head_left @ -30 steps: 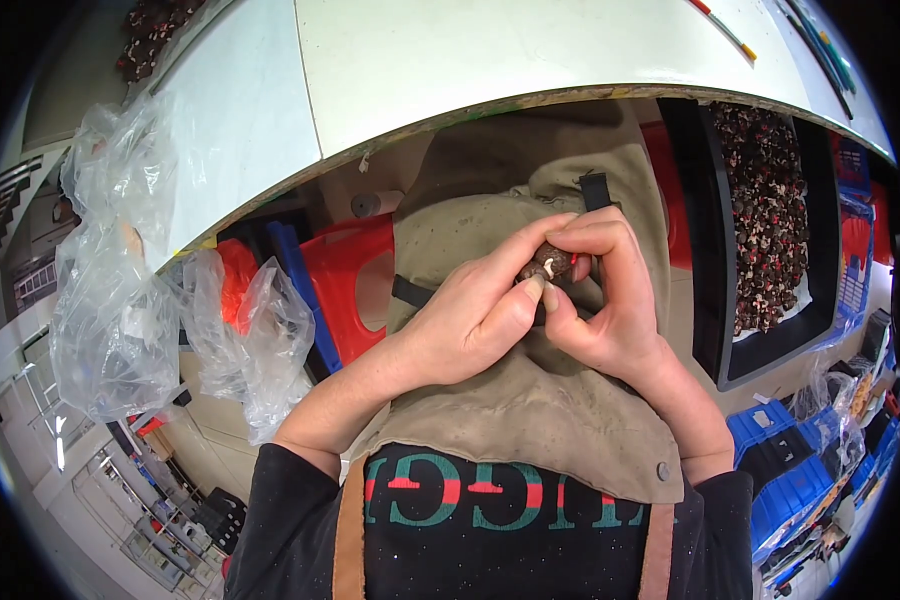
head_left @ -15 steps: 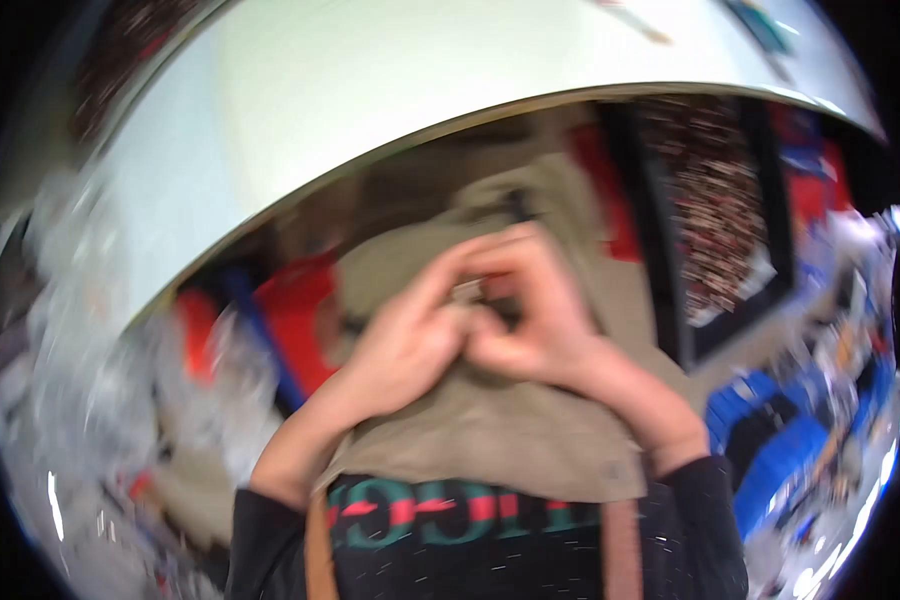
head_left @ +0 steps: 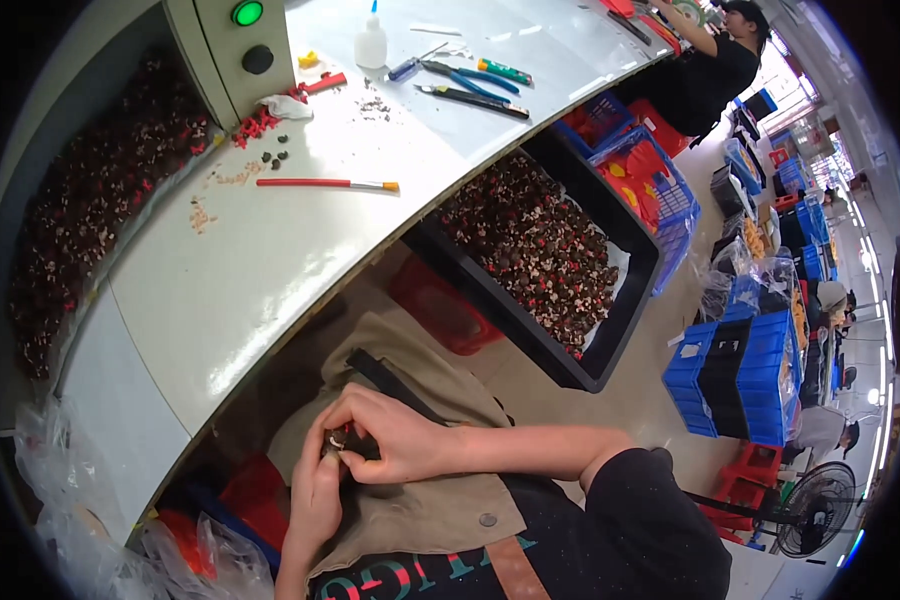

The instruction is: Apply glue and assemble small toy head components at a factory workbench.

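My left hand (head_left: 316, 492) and my right hand (head_left: 402, 436) meet over my lap, in front of a beige apron (head_left: 420, 515). Their fingers and thumbs are closed around a small dark brown piece with a pale part (head_left: 338, 438). Most of it is hidden by my fingers, so its exact kind cannot be made out. It resembles the many small dark, red and pale pieces in the black tray (head_left: 610, 345) beyond my right arm.
On the white table (head_left: 270, 260) lie a red-handled brush (head_left: 320, 184), blue-handled pliers (head_left: 470, 80) and a white squeeze bottle (head_left: 371, 45). A machine panel (head_left: 250, 90) rises at left. Blue crates (head_left: 730, 375) and a fan (head_left: 820, 508) stand right. Another person (head_left: 720, 75) works far right.
The view has swung, and more of the tabletop and the room at right now shows. My hands appear lower and further left, still together with fingers closed.
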The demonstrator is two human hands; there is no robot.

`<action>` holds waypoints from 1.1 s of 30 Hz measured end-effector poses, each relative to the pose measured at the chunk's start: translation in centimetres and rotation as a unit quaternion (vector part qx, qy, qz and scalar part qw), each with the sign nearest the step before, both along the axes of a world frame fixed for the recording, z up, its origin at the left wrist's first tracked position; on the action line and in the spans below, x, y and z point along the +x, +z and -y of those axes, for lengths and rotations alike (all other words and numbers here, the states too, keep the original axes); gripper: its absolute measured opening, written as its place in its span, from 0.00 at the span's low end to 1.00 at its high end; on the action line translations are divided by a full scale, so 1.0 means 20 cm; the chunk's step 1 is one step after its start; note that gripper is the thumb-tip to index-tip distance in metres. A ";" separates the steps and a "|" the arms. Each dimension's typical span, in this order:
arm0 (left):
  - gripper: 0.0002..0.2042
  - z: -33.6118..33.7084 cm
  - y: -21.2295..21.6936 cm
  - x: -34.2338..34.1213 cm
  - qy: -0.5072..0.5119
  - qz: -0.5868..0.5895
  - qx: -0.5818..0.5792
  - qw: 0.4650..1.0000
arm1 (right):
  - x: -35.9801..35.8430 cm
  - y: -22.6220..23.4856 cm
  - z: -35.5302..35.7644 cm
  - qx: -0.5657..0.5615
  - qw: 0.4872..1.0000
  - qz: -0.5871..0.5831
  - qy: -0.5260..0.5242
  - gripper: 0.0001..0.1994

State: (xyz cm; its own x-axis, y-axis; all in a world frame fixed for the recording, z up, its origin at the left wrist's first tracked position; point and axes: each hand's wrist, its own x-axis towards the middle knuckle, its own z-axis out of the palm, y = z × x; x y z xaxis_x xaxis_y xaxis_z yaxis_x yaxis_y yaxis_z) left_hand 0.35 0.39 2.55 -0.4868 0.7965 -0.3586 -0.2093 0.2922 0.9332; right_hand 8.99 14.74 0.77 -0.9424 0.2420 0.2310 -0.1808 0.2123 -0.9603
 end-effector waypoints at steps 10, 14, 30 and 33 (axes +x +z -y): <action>0.25 0.05 0.02 -0.03 -0.008 0.022 0.029 0.999 | -0.04 0.04 0.05 0.019 1.000 0.020 0.010 0.15; 0.24 0.06 0.02 -0.04 -0.009 0.023 0.034 0.999 | -0.04 0.05 0.05 0.017 0.999 0.032 0.013 0.15; 0.23 0.11 0.09 -0.07 -0.028 -0.088 0.051 0.994 | -0.07 0.08 0.08 0.034 0.998 0.046 0.032 0.18; 0.23 0.11 0.09 -0.08 -0.035 -0.080 0.052 0.995 | -0.07 0.09 0.09 0.036 0.998 0.040 0.025 0.18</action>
State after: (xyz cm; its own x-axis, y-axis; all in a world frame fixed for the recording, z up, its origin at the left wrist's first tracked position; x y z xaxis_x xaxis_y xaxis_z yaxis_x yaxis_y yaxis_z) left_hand -1.20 -1.86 4.29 -0.4731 0.8594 -0.1938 -0.0376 0.2001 0.9791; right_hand 7.63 12.93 2.55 -0.9688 0.1801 0.1703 -0.1169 0.2738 -0.9547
